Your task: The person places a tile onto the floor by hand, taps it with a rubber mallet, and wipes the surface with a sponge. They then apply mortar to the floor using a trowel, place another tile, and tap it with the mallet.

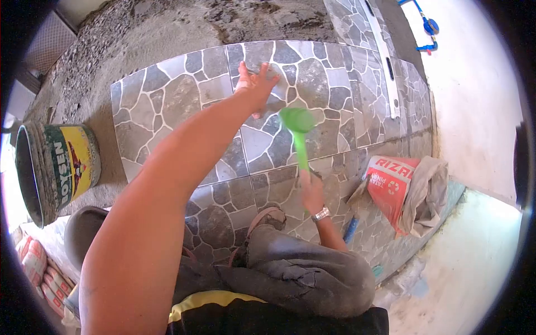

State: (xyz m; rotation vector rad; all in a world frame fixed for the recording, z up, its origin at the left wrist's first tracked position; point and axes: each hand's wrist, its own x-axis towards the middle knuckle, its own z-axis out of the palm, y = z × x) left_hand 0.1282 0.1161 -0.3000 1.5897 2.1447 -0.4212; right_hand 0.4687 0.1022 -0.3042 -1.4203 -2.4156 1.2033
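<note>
My left hand (257, 88) reaches forward over a stone-patterned floor tile (312, 84), its fingers spread against the surface. Wrapped round the handle of a green rubber mallet (298, 119) is my right hand (311, 192), with a metal watch at the wrist. The mallet's head is slightly blurred and overlaps the tile, just to the right of my left hand. White jagged lines divide the grey stone shapes of the tiles.
A Boysen bucket (84, 162) lies at the left. To the right sits a red-printed Rizal cement bag (391, 187), a blue-handled tool (350, 230) beside it. A long level (386, 61) rests on the tiles. Rough mortar (184, 39) borders the far edge.
</note>
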